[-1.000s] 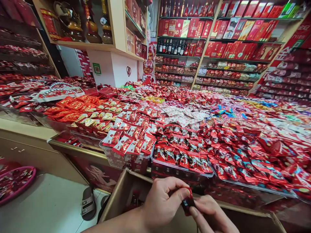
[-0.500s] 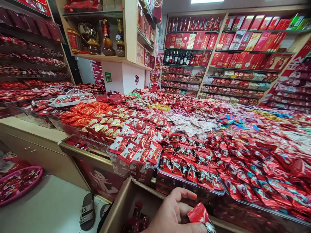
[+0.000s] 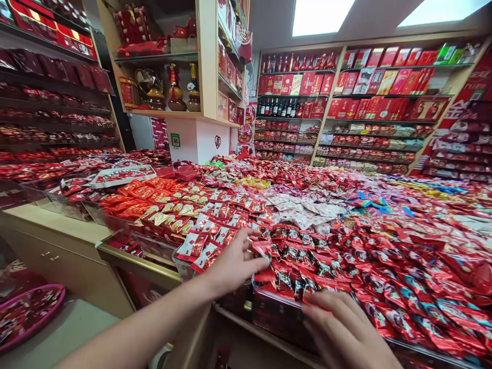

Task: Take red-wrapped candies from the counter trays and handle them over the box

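Note:
My left hand (image 3: 235, 264) reaches over the front of the counter, its thumb and fingers closed on a small red candy packet (image 3: 263, 250). Beneath it, red-and-black candy packets (image 3: 283, 277) lie in rows in a clear plastic bin (image 3: 279, 300). At that bin's front edge is my right hand (image 3: 346, 328), fingers stretched out, with no object visible in it; whether it touches the packets is unclear. White-and-red packets (image 3: 192, 245) fill the bin left of my left hand. Below my hands stands an open cardboard box (image 3: 192, 333) with a few dark red pieces inside.
Heaped sweets spread across the counter, including red-and-teal packets (image 3: 418, 307) at the right. A pillar with a shelf cabinet (image 3: 209, 66) rises behind. Stocked wall shelves (image 3: 340, 97) line the back. A pink basket (image 3: 57, 312) stands on the floor at the left.
My left hand has moved from above the cardboard box up and forward to the red-and-black packets. My right hand has come into view. The view has tilted up.

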A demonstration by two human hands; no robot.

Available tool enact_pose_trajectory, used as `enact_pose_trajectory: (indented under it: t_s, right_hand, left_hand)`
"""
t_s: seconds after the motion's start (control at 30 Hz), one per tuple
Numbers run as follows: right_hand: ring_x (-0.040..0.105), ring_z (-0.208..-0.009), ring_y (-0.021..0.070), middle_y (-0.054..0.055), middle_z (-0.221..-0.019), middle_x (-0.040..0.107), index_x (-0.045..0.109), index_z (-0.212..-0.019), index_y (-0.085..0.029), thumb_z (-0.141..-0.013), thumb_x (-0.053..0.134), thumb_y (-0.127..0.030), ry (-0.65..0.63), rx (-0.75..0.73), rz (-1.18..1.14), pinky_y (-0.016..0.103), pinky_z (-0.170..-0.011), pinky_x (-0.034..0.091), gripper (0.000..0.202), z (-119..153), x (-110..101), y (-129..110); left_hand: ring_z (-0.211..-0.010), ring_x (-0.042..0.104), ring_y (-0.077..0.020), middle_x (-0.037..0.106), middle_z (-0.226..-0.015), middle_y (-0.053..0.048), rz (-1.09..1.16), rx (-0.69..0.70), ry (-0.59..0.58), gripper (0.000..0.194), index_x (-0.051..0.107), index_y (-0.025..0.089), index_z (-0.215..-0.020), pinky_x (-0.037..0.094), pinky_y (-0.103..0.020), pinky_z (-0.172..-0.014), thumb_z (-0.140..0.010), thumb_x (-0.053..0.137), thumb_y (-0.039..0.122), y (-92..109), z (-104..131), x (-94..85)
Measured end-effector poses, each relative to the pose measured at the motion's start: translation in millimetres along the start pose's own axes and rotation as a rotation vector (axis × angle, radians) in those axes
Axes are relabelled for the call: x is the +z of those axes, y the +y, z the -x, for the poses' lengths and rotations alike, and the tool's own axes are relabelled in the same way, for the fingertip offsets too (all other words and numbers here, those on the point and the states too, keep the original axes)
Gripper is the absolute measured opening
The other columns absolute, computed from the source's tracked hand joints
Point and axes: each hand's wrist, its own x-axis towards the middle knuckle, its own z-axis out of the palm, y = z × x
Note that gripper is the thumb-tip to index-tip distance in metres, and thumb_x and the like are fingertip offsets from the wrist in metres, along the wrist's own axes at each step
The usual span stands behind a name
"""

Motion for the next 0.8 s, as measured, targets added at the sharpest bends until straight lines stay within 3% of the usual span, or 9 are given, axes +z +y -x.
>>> enact_pose_trajectory:
  t_s: [0.03, 0.13, 0.27, 0.47, 0.57, 0.73, 0.8]
  right_hand:
    - [0.055, -0.090, 0.0219, 0.007, -0.096, 0.064, 0.058, -0.100, -0.023, -0.079, 0.051, -0.017, -0.054, 0.003, 0.029, 0.034, -0.073, 0.050, 0.023, -16.9, -0.7, 7.3]
    - [0.053, -0.087, 0.0204, 0.008, -0.094, 0.065, 0.060, -0.096, -0.018, -0.083, 0.043, -0.016, -0.220, 0.097, 0.030, 0.036, -0.074, 0.047, 0.022, -62.6, 6.9, 26.3]
    - [0.053, -0.082, 0.0199, 0.005, -0.085, 0.068, 0.065, -0.091, -0.017, -0.081, 0.045, -0.015, -0.342, 0.138, 0.054, 0.035, -0.076, 0.043, 0.022, -98.1, 30.2, 44.6]
    - [0.056, -0.077, 0.0173, 0.004, -0.079, 0.070, 0.068, -0.079, -0.018, -0.077, 0.050, -0.015, -0.393, 0.090, 0.087, 0.033, -0.078, 0.038, 0.018, -106.6, 49.0, 61.7]
    - [0.055, -0.073, 0.0168, 0.003, -0.075, 0.069, 0.068, -0.072, -0.019, -0.077, 0.049, -0.016, -0.403, 0.073, 0.116, 0.032, -0.075, 0.036, 0.020, -104.5, 48.0, 63.0]
    - [0.054, -0.070, 0.0163, 0.003, -0.070, 0.068, 0.067, -0.070, -0.019, -0.078, 0.047, -0.016, -0.411, 0.053, 0.155, 0.031, -0.073, 0.035, 0.022, -101.4, 45.3, 62.2]
    - [0.053, -0.070, 0.0162, 0.003, -0.070, 0.068, 0.067, -0.070, -0.019, -0.079, 0.046, -0.016, -0.415, 0.047, 0.162, 0.031, -0.073, 0.034, 0.022, -100.7, 45.4, 62.4]
  left_hand:
    - [-0.069, 0.055, -0.0115, 0.054, -0.083, -0.001, -0.191, 0.003, -0.004, 0.046, 0.034, 0.018, -0.110, 0.044, -0.023, -0.061, -0.071, 0.058, 0.018, -0.6, -12.8, -10.8]
    - [-0.058, 0.050, -0.0107, 0.049, -0.066, 0.005, -0.418, 0.013, -0.007, 0.047, 0.040, 0.016, -0.109, 0.039, -0.021, -0.052, -0.067, 0.059, 0.015, -5.9, -44.1, -30.3]
    - [-0.058, 0.051, -0.0126, 0.053, -0.065, 0.004, -0.573, 0.023, -0.043, 0.041, 0.050, 0.015, -0.102, 0.038, -0.021, -0.050, -0.063, 0.062, 0.018, -10.1, -64.2, -32.4]
    - [-0.081, 0.057, -0.0184, 0.063, -0.095, -0.004, -0.748, 0.064, -0.148, 0.044, 0.055, 0.015, -0.107, 0.042, -0.024, -0.066, -0.063, 0.062, 0.018, -7.9, -72.3, -28.8]
    - [-0.077, 0.058, -0.0191, 0.063, -0.092, -0.005, -0.846, 0.092, -0.164, 0.042, 0.057, 0.015, -0.108, 0.042, -0.025, -0.064, -0.066, 0.061, 0.020, -7.3, -72.6, -28.0]
    - [-0.079, 0.055, -0.0216, 0.062, -0.081, -0.005, -1.030, 0.144, -0.136, 0.015, 0.066, 0.016, -0.080, 0.039, -0.027, -0.067, -0.069, 0.059, 0.022, -3.4, -68.1, -22.0]
    - [-0.076, 0.055, -0.0204, 0.061, -0.078, -0.005, -1.082, 0.154, -0.138, 0.012, 0.067, 0.017, -0.076, 0.039, -0.027, -0.066, -0.072, 0.057, 0.024, -3.0, -66.3, -18.2]
